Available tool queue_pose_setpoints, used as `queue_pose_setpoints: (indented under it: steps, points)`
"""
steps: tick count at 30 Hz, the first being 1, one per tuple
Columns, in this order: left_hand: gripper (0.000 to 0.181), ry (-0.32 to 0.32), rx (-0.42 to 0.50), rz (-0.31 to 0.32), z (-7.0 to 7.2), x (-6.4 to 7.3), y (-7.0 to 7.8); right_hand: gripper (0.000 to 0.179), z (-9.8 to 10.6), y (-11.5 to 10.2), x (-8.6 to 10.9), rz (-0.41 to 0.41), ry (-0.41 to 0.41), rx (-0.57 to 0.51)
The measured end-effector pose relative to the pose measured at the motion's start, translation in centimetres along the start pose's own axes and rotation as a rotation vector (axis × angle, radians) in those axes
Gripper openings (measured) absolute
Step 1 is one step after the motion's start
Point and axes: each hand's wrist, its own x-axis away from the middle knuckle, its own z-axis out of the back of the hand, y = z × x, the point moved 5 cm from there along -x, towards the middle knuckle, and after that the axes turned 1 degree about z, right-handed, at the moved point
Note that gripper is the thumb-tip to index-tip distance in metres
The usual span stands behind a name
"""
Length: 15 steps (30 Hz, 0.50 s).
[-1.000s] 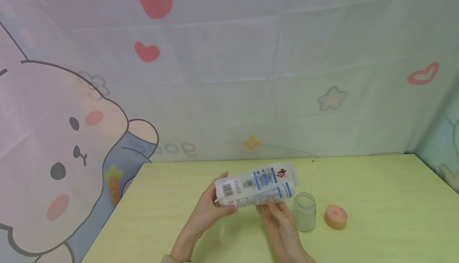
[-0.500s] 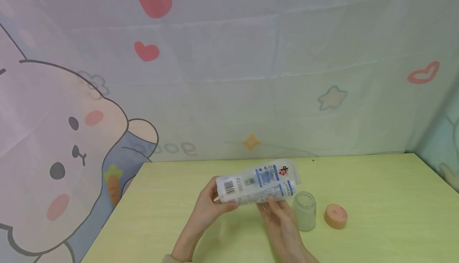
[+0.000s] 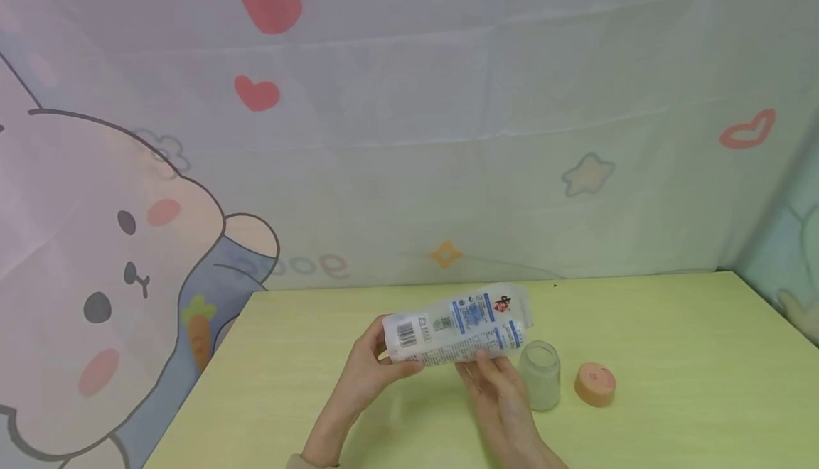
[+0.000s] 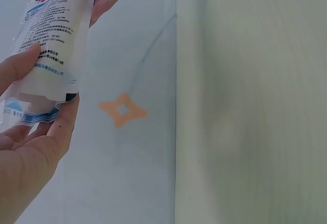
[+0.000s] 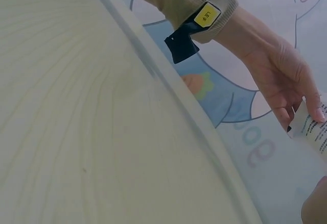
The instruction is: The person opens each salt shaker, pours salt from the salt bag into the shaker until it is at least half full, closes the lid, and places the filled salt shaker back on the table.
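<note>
A white plastic packet (image 3: pixel 448 337) with blue print, a barcode and a small red logo is held up over the table, its right end tilted higher. My left hand (image 3: pixel 367 376) grips the left end, thumb on the printed face and fingers behind. With the thumb on its lower edge and fingers underneath, my right hand (image 3: pixel 502 401) holds the packet nearer its right end. Both hands also show on the packet (image 4: pixel 53 45) in the left wrist view. Just right of my right hand stands an uncapped glass jar (image 3: pixel 542 384), and beside it lies an orange round lid (image 3: pixel 596 385).
The pale yellow-green table (image 3: pixel 672 355) runs back to a printed cloth backdrop (image 3: pixel 397 199) with hearts and a rabbit. A beige sleeve (image 5: pixel 204 4) with a dark strap and yellow label shows on the left arm in the right wrist view.
The packet has risen slightly and turned a little in my hands. My left fingers, seen above its top edge earlier, are now lower behind it. The jar and lid stay on the table.
</note>
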Motion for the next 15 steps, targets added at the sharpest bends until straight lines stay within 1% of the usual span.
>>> queue_pose_setpoints:
  steps: [7, 15]
  points:
    - [0.061, 0.001, -0.015, -0.001, 0.01, -0.09, 0.11, 0.027, 0.06, -0.04, -0.07, -0.002, 0.004, -0.014]
    - [0.059, 0.027, -0.033, -0.009, -0.1, -0.29, 0.46, 0.027, 0.11, -0.22, -0.06, 0.012, -0.025, -0.026]
